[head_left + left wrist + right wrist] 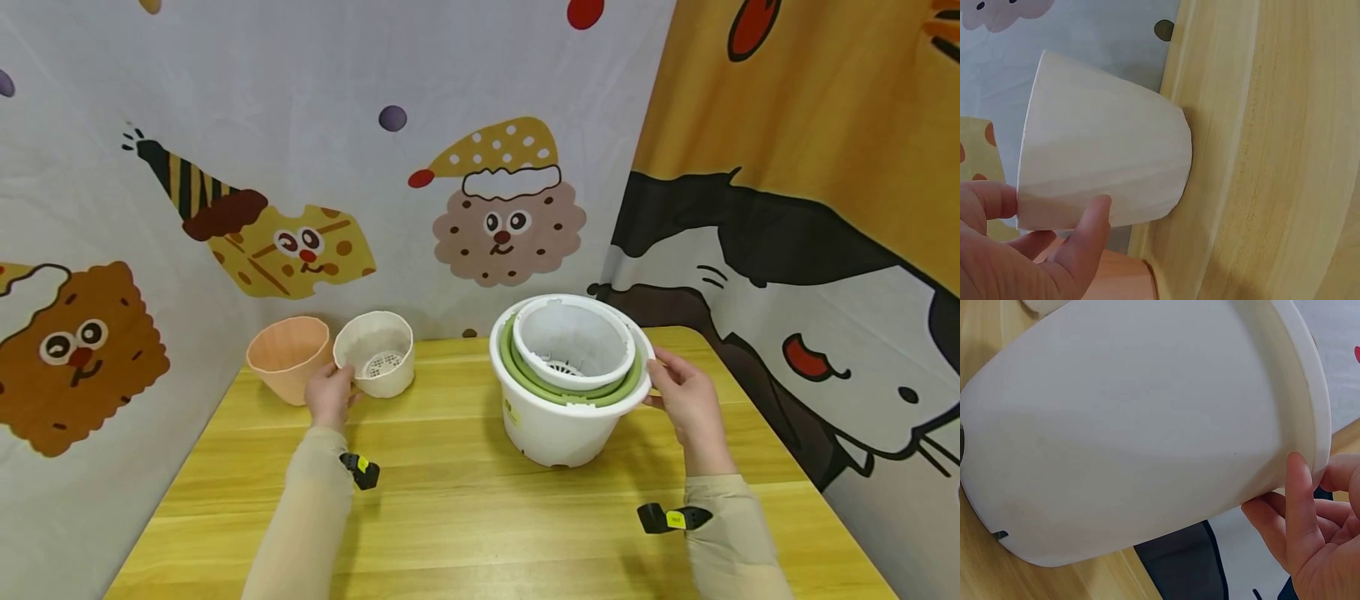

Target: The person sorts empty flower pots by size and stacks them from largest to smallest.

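Observation:
My left hand (330,396) pinches the near left rim of a small white flower pot (397,379) with holes in its base. In the left wrist view the thumb (1094,225) lies along this pot's outer wall, and a finger reaches its rim. At the right, my right hand (690,404) holds the rim of a large white pot (558,433). Nested inside it are a green pot (510,354) and a smaller white pot (573,337) with a slotted base. The right wrist view has fingers under and at the large pot's rim (1319,394). All pots stand upright.
A peach-coloured pot (288,367) stands just left of the small white pot. The wooden table (465,517) meets a cartoon-printed cloth (337,167) at the back and another printed cloth (847,333) along the right.

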`<action>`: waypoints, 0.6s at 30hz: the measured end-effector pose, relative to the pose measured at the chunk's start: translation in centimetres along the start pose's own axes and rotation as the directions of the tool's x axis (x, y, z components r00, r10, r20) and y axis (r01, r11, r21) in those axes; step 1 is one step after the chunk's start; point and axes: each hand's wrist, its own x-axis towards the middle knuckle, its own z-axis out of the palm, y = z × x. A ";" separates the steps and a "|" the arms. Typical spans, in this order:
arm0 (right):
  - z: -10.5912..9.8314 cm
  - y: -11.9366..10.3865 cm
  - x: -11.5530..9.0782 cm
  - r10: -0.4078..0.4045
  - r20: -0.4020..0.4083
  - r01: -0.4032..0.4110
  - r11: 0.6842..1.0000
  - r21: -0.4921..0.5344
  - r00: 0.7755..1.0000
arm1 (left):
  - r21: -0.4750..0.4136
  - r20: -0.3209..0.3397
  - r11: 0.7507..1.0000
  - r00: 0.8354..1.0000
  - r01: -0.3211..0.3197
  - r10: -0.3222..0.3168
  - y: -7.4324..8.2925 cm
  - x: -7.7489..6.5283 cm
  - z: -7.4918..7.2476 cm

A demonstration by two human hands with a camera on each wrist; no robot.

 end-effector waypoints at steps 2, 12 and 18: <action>-0.1 0.0 0.0 0.000 0.002 0.000 1.000 0.001 1.000 | -0.010 -0.002 1.000 1.000 -0.006 0.006 0.0 -0.1 0.0; -0.1 0.0 -0.1 -0.011 0.005 0.011 1.000 0.009 1.000 | -0.031 0.017 0.999 1.000 -0.020 0.020 -0.2 -0.6 -0.5; 0.0 0.1 0.0 -0.016 0.008 0.016 1.000 0.017 1.000 | -0.048 0.025 0.998 0.999 -0.033 0.034 -0.6 -0.7 -0.9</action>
